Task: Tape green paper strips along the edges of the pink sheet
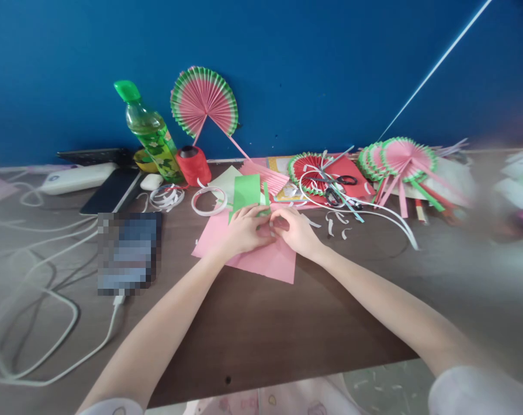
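Note:
A pink sheet of paper (265, 266) lies on the brown table, with a green strip of paper (246, 190) over its far part. My left hand (246, 230) rests palm down across both papers, fingers stretched toward the green one. Close beside it, my right hand (296, 231) is curled, thumb and fingertips pinched together at the papers' right side. Whatever sits between those fingertips is too small to make out. A roll of tape (209, 200) lies just left of the green paper.
Behind stand a green-capped bottle (151, 135), a red spool (194, 165) and a round pleated fan (204, 101) against the blue wall. Scissors (341, 190) and paper scraps lie right, near more pleated fans (402, 158). A phone (129, 253) with white cables (75, 311) occupies the left.

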